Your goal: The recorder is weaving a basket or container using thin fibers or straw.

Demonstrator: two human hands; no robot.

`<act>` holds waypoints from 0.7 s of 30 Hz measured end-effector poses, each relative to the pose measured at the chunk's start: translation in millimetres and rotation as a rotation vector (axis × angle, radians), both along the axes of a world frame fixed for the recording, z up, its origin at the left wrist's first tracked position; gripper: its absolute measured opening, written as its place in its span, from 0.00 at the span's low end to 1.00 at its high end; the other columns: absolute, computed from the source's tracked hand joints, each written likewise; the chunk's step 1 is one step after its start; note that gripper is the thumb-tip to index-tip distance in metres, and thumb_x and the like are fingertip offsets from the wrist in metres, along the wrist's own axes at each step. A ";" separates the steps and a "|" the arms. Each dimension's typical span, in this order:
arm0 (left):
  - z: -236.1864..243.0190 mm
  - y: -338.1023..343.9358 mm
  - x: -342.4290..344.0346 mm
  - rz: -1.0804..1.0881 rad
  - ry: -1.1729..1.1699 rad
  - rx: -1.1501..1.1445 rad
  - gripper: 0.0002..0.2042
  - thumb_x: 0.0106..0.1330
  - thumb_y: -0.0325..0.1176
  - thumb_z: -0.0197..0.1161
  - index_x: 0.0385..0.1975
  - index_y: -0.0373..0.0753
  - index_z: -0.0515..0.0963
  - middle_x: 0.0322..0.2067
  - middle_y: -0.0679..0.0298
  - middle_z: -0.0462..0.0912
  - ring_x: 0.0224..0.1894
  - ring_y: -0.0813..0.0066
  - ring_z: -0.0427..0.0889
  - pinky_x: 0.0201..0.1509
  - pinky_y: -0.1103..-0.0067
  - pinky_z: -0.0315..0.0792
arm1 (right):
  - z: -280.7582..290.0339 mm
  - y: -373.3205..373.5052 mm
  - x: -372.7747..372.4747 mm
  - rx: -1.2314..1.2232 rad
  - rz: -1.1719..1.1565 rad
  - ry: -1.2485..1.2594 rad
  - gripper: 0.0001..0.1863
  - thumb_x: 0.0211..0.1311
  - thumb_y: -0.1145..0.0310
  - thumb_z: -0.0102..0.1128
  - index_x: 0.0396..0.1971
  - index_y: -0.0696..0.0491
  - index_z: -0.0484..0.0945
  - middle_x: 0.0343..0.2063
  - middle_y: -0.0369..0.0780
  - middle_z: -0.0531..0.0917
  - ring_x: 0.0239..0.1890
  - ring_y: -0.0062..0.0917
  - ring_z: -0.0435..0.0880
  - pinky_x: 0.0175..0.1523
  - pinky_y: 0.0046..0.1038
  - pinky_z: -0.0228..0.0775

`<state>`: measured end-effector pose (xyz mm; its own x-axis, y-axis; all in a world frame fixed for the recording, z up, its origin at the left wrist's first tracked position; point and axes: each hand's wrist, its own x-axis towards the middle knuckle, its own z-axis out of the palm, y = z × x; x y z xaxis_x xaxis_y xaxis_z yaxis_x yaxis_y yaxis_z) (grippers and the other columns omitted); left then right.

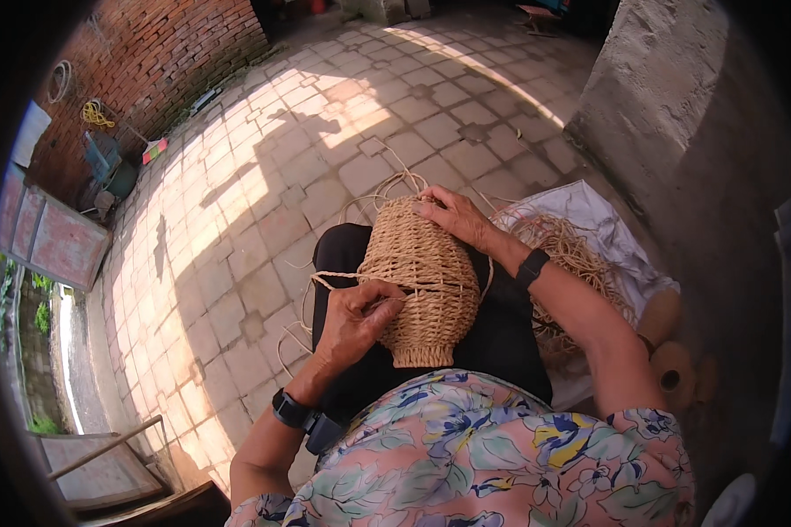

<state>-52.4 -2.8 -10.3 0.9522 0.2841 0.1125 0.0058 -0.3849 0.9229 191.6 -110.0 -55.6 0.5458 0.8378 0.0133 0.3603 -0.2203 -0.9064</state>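
A woven basket of tan twisted cord lies across my lap on dark trousers, with loose cord ends trailing from its far end and left side. My left hand is at the basket's middle on the left, its fingers closed by a cord that runs across the weave; what sits between the fingertips is too small to make out. My right hand grips the far end of the basket, its thumb and fingers bent over the rim.
A white sack with tangled cord lies to my right, beside tan cylindrical rolls. Paving surrounds me. A brick wall stands at the far left with leaning boards; a concrete wall rises at the right.
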 end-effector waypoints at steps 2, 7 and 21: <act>12.6 -14.4 -3.9 -0.040 0.051 -0.018 0.05 0.63 0.26 0.63 0.35 0.30 0.80 0.29 0.66 0.83 0.32 0.84 0.78 0.38 0.84 0.73 | 6.3 -18.4 -0.6 0.067 0.007 -0.071 0.27 0.66 0.47 0.53 0.49 0.58 0.73 0.41 0.43 0.80 0.45 0.26 0.76 0.53 0.29 0.67; 18.9 -12.5 -1.5 -0.112 0.058 0.084 0.06 0.64 0.26 0.63 0.35 0.30 0.81 0.30 0.63 0.84 0.33 0.80 0.80 0.39 0.81 0.75 | 18.6 -27.8 -10.6 0.268 -0.161 -0.323 0.23 0.64 0.50 0.58 0.44 0.57 0.74 0.37 0.45 0.78 0.41 0.31 0.77 0.50 0.32 0.68; 10.5 -6.8 0.0 -0.076 0.021 0.015 0.04 0.64 0.26 0.64 0.35 0.32 0.81 0.27 0.70 0.81 0.30 0.85 0.75 0.34 0.85 0.69 | 51.6 -91.5 -49.2 0.163 0.137 -0.046 0.09 0.53 0.70 0.68 0.25 0.59 0.77 0.21 0.37 0.79 0.25 0.20 0.77 0.32 0.25 0.69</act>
